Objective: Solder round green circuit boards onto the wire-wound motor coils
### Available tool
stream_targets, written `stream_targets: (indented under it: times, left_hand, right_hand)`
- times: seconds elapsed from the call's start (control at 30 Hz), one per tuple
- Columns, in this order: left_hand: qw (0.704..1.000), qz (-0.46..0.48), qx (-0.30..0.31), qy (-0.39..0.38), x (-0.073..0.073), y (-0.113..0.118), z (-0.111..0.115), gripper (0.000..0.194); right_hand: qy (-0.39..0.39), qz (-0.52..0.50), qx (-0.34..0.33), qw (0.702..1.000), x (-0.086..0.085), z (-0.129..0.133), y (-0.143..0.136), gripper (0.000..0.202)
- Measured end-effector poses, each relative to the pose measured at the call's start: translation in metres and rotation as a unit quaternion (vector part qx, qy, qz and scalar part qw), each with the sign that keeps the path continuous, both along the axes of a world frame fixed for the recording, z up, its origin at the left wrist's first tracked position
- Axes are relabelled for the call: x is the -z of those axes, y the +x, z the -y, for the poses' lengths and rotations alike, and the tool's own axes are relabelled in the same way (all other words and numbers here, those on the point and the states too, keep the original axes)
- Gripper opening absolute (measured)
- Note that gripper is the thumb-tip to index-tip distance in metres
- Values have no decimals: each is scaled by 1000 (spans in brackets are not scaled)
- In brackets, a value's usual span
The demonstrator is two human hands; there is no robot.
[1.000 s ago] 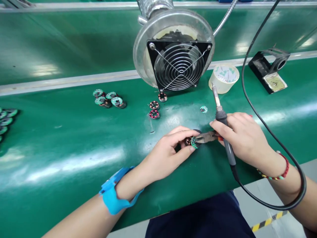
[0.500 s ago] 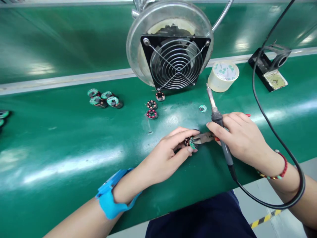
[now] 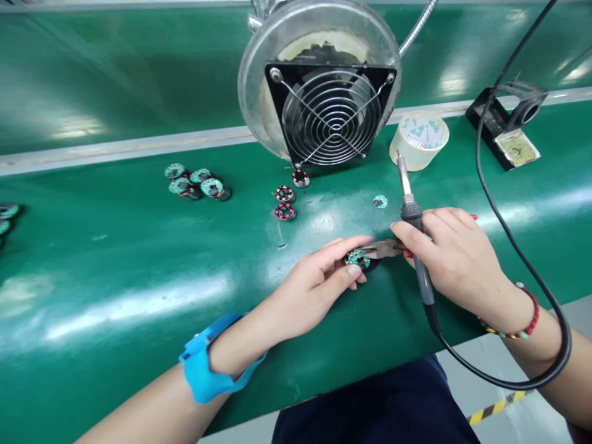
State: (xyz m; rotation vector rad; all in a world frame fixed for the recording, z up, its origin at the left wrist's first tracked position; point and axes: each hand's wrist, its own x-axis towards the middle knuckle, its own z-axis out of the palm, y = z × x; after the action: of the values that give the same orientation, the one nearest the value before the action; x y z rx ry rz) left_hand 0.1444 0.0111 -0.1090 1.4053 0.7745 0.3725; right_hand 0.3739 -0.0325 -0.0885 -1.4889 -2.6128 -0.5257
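Observation:
Between the thumb and fingers of my left hand (image 3: 314, 290) is a small motor stator, mostly hidden, with a round green circuit board (image 3: 359, 258) on top. My right hand (image 3: 456, 253) is closed around pliers (image 3: 386, 248) whose red handles are largely covered by the palm. Their jaws touch the upper edge of the circuit board. The same hand also grips a soldering iron (image 3: 421, 271), its tip pointing up and away toward the tape roll. A loose round circuit board (image 3: 380, 201) lies on the bench beyond my hands.
A fume extractor fan (image 3: 333, 117) stands at the back. Bare stators (image 3: 285, 212) sit below it, and several with boards (image 3: 213, 187) stand left. A tape roll (image 3: 419, 140) and soldering iron stand (image 3: 504, 129) are at right. The iron's black cable (image 3: 483, 172) loops past my right arm.
The circuit board, tilted on edge before, now lies flatter over the stator. The plier jaws have shifted slightly up to its far edge. My right hand and the iron moved a little right.

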Motion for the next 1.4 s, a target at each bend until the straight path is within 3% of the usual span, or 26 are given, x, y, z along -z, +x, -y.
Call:
stream_targets:
  times: [0.27, 0.4, 1.4]
  left_hand:
    - [983, -64, 26, 172, -1, 0, 1, 40]
    - [976, -63, 34, 207, -3, 0, 2, 39]
    - [980, -101, 37, 165, -9, 2, 3, 38]
  right_hand:
    - [-5, 24, -15, 1000, -4, 0, 0, 25]
    - [-12, 33, -21, 999, -5, 0, -1, 25]
    - [-45, 79, -38, 995, -14, -4, -10, 24]
